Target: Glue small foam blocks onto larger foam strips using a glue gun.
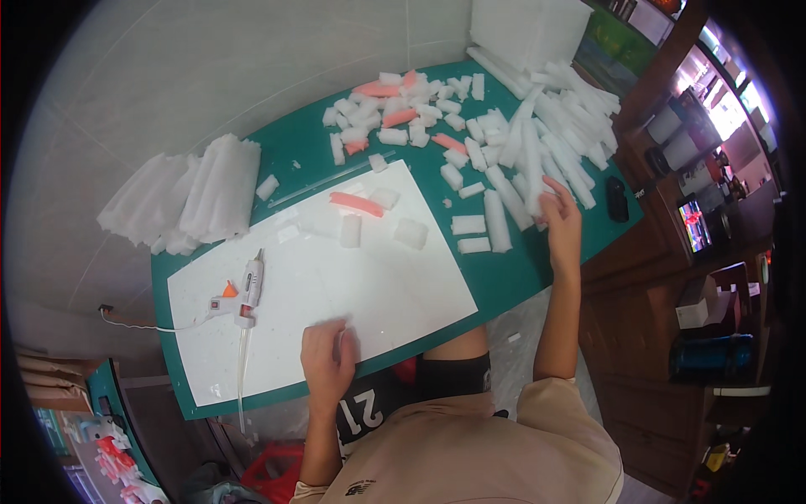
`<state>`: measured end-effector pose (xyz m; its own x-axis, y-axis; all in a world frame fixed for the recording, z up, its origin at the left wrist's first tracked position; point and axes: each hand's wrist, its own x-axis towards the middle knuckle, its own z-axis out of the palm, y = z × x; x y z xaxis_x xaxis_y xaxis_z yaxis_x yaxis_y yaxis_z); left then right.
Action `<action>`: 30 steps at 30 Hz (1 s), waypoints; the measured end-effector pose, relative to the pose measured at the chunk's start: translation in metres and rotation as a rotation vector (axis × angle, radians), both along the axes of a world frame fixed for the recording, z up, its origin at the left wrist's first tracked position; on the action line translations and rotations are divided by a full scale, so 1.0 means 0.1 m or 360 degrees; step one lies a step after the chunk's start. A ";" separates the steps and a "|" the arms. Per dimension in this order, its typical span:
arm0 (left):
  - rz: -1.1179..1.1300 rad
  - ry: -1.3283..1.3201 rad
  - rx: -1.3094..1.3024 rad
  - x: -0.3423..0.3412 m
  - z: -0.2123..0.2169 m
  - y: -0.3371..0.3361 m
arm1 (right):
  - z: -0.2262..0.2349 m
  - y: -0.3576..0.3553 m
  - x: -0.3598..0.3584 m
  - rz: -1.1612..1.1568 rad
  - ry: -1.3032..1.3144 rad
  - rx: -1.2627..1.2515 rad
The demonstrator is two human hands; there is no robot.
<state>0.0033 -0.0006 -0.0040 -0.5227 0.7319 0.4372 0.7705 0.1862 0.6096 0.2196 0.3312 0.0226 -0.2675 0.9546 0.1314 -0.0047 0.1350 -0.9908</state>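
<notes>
The long, white, slender strip of soft-looking foam (531, 155) lies toward the far right corner of the green, smooth-topped surface (529, 262), its near end pointing at the person. I'd judge it feather-light, springy and easily dented, more likely to bend or tear than to slip. A gentle hold around the near end, or midway along if it sags, ought to do; a hard squeeze would probably leave a crease.

The person's right hand (562, 223) is at that near end, fingers curved and thumb below. From where I stand, I can't tell whether the grip is pinching the strip or only touching it. Beside and beyond lies a loose heap of similar white foam strips (579, 126), and a small black object (617, 199) sits near the right edge.

Farther left, along the far edge, short white foam blocks (361, 118) are scattered with some pink pieces among them. A large white flat sheet (378, 286) covers much of the surface's left and near part, with a flat coral-pink foam piece (357, 204) on it. The left hand (326, 361) is near the near edge, fingers loosely curled; its palm is hidden, so I can't tell how closed that grip is. Toward the left edge lies a white hot-glue gun with an orange trigger (250, 290).
</notes>
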 end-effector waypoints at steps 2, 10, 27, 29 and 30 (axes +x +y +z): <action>0.0041 -0.0032 -0.0013 0.00 0.01 0.00 | -0.04 0.01 0.14 0.0038 0.0101 -0.0050; 0.0031 0.0004 -0.0049 -0.01 0.02 0.02 | 0.04 -0.11 0.45 -0.0361 -0.0080 0.0261; -0.0005 -0.0014 -0.0020 0.00 0.01 0.00 | -0.16 -0.01 0.34 -0.0351 -0.0968 0.0981; -0.0025 0.0030 0.0010 -0.01 0.01 0.01 | -0.11 -0.03 0.32 -0.0365 -0.0916 0.0904; -0.0035 0.0026 0.0016 -0.01 0.01 0.02 | -0.08 -0.04 0.30 -0.0370 -0.0857 0.0825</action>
